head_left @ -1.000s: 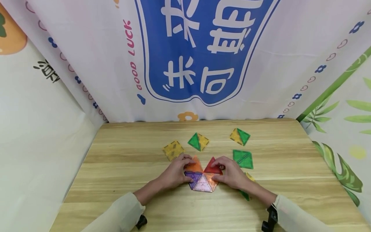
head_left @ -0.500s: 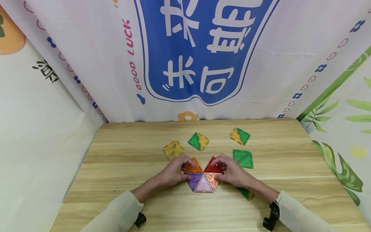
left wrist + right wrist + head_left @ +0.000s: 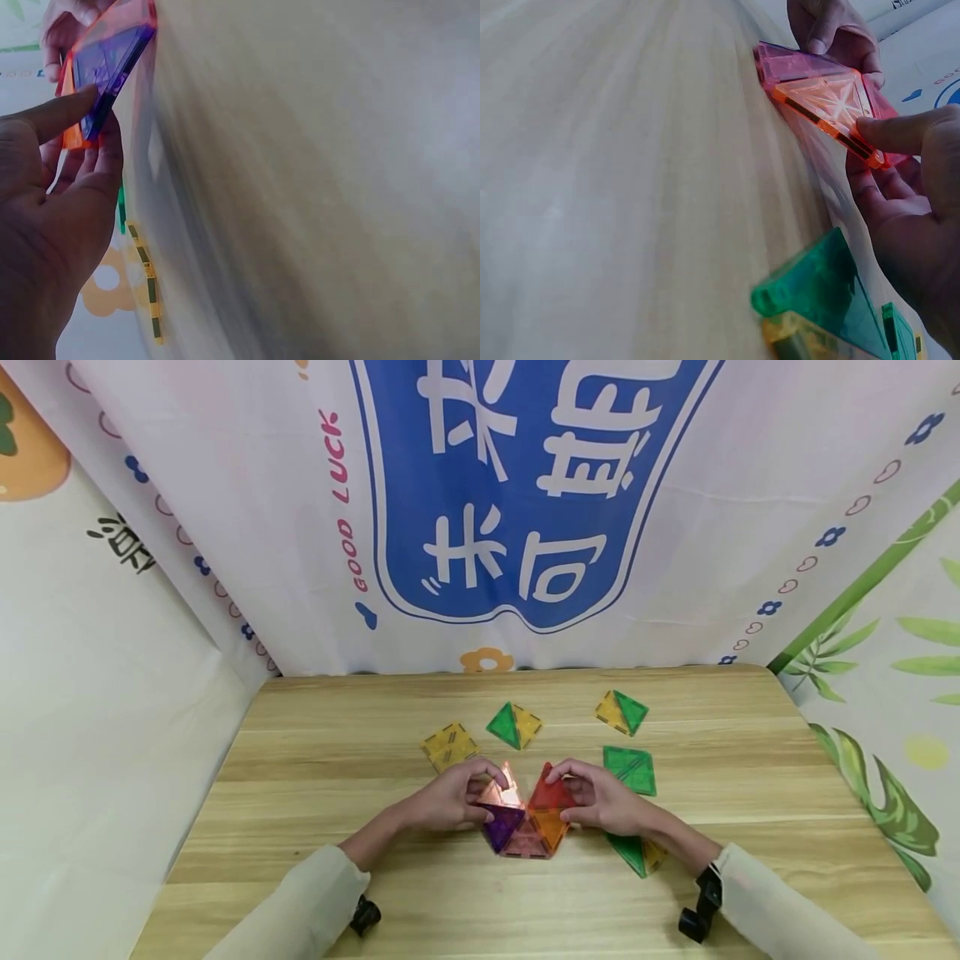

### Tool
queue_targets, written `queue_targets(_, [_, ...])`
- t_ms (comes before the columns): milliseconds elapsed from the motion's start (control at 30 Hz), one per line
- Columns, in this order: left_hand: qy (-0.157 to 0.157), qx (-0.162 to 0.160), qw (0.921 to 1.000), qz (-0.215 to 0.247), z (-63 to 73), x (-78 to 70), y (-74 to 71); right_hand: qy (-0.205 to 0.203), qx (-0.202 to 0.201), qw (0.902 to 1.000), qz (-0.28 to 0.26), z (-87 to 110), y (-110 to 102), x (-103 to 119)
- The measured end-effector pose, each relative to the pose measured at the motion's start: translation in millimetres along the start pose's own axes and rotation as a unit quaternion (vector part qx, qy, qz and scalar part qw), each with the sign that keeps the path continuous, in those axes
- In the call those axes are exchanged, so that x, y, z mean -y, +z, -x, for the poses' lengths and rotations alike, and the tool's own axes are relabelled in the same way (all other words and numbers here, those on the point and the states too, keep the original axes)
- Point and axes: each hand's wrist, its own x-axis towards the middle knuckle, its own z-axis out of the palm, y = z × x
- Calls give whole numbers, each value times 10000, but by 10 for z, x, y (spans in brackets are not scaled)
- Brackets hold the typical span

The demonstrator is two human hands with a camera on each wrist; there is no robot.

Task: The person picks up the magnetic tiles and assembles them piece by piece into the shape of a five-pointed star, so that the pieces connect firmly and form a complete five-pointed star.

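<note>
Five joined triangular tiles [image 3: 527,843] are held over the tabletop [image 3: 450,910]; one end is pinched by the fingers of the left hand [image 3: 450,796], the other by those of the right hand [image 3: 606,797].

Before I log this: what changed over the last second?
The joined tiles seem tilted differently: glare faded from the pink tile and now hits the left orange tile, whose tip sits slightly nearer that of the red tile. Left hand and right hand still grip them; yellow square and green square stayed put.
</note>
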Motion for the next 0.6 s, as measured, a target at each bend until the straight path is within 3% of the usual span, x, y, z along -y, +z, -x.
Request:
queue_targets(233, [-68,319,9992,-240,-77,-27,-30,-183,393,9991,9,-71,-9,-72])
queue_targets(433, [-228,487,9975,-448,-143,-43,-46,-269,466,9985,-35,-99,5,-78])
queue_targets(600, [-283,512,9943,-892,-176,-50,-45,-253,447,9982,319,-112,13,-67])
